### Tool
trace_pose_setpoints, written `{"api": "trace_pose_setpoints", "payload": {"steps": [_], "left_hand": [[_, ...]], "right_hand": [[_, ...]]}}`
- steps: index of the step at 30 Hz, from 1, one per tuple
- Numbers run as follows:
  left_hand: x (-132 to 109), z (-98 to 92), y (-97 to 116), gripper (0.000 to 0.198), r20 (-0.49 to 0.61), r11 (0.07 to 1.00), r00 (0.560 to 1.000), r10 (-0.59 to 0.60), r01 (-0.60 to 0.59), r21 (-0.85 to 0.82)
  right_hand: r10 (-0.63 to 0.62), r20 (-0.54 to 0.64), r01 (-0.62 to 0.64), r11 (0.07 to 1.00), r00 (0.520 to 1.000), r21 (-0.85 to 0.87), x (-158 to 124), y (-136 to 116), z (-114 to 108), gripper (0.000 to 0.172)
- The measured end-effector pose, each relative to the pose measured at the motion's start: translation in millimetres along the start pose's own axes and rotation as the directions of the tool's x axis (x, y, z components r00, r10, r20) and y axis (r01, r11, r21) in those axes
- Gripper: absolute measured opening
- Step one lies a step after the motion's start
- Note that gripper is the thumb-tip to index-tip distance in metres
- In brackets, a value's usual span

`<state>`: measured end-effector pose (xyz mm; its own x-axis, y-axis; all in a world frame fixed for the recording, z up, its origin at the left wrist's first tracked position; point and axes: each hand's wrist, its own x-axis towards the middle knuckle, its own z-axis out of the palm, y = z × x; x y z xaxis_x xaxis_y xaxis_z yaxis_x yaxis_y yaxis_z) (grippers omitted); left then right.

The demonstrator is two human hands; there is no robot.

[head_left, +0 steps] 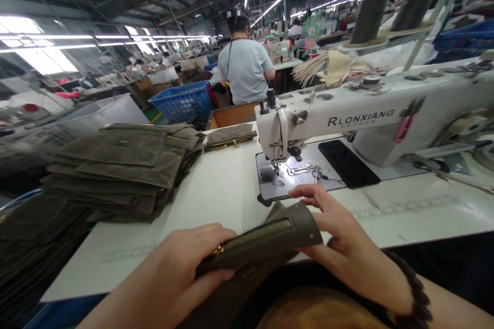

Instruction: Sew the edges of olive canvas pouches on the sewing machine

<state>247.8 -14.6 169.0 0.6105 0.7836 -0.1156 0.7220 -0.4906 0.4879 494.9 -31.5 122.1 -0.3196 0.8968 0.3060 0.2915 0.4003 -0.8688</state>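
Note:
An olive-green fabric piece with a brass zipper [266, 239] is held between both hands at the near edge of the white sewing table [216, 190]. My left hand [185, 267] grips its left end, fingers wrapped round it. My right hand [339, 239] pinches its right end, thumb and fingers closed on the cloth. Just beyond the piece stands the white sewing machine [366, 118], its needle and presser foot [278, 164] over the metal plate.
A tall stack of olive fabric panels [123, 169] lies on the table's left side, with more dark cloth [34, 247] lower left. A black phone [347, 162] rests under the machine arm. A blue basket [183, 103] and a seated person [247, 64] are ahead.

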Motion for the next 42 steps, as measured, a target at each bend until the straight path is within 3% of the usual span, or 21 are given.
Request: {"api": "trace_pose_setpoints", "payload": {"steps": [1,3,4,6,8,11,14,16,18,20,24,27,33,36,42], "left_hand": [[9.2,1.8,-6.3,0.015,0.093,0.994,0.995,-0.046,0.054,-0.091],[32.8,11.3,-25.7,0.016,0.29,0.94,0.955,-0.058,0.15,-0.305],[44.9,17.6,-36.4,0.02,0.348,0.904,0.936,-0.05,0.191,-0.383],[65.8,28.3,-53.4,0.029,0.433,0.85,0.899,-0.063,0.276,-0.449],[79.9,32.7,-59.2,0.037,0.472,0.811,0.881,-0.016,0.288,-0.509],[88.2,25.4,-46.6,0.044,0.443,0.747,0.891,0.102,0.226,-0.626],[83.5,9.9,-24.1,0.037,0.364,0.724,0.926,0.099,0.184,-0.665],[76.9,0.6,-12.8,0.034,0.325,0.707,0.945,0.036,0.206,-0.676],[72.3,-5.1,-8.1,0.035,0.347,0.695,0.937,-0.029,0.268,-0.667],[72.8,-6.5,-10.0,0.039,0.366,0.709,0.93,-0.042,0.286,-0.645],[85.5,0.8,-21.8,0.047,0.32,0.713,0.947,-0.011,0.231,-0.662],[94.1,9.4,-26.2,0.04,0.293,0.707,0.954,-0.058,0.247,-0.663],[98.7,17.3,-25.7,0.033,0.187,0.72,0.961,-0.206,0.278,-0.636],[97.9,14.5,-27.0,0.033,0.185,0.744,0.96,-0.209,0.279,-0.607],[93.9,6.9,-22.6,0.028,0.254,0.79,0.959,-0.122,0.249,-0.561]], "right_hand": [[0.059,0.01,-0.059,0.998,0.998,-0.006,2.9,8.9,1.1,0.013],[0.144,0.226,-0.165,0.983,0.963,0.077,9.7,32.7,7.7,0.02],[0.204,0.26,-0.23,0.971,0.944,0.07,13.0,44.4,12.3,0.027],[0.265,0.21,-0.279,0.96,0.941,0.037,18.8,60.9,20.8,0.03],[0.237,0.139,-0.242,0.97,0.961,0.019,23.6,63.4,25.7,0.025],[0.086,0.072,-0.085,0.996,0.994,-0.025,28.5,43.8,22.9,0.021],[-0.014,0.077,0.017,0.999,0.997,-0.047,29.4,17.5,10.3,0.024],[0.021,0.2,-0.027,0.999,0.979,0.023,28.4,8.5,1.0,0.027],[0.129,0.396,-0.199,0.97,0.909,0.141,27.5,9.9,-4.1,0.035],[0.226,0.494,-0.366,0.907,0.84,0.207,27.4,19.4,-2.9,0.04],[0.328,0.448,-0.444,0.877,0.832,0.182,28.4,41.2,10.8,0.041],[0.357,0.439,-0.455,0.879,0.825,0.14,29.0,46.3,15.8,0.041],[0.272,0.435,-0.323,0.945,0.859,0.048,29.3,39.0,4.8,0.037],[0.268,0.44,-0.291,0.957,0.857,-0.017,27.9,40.8,3.9,0.037],[0.342,0.465,-0.384,0.923,0.817,-0.004,24.6,44.4,8.0,0.043]]}}
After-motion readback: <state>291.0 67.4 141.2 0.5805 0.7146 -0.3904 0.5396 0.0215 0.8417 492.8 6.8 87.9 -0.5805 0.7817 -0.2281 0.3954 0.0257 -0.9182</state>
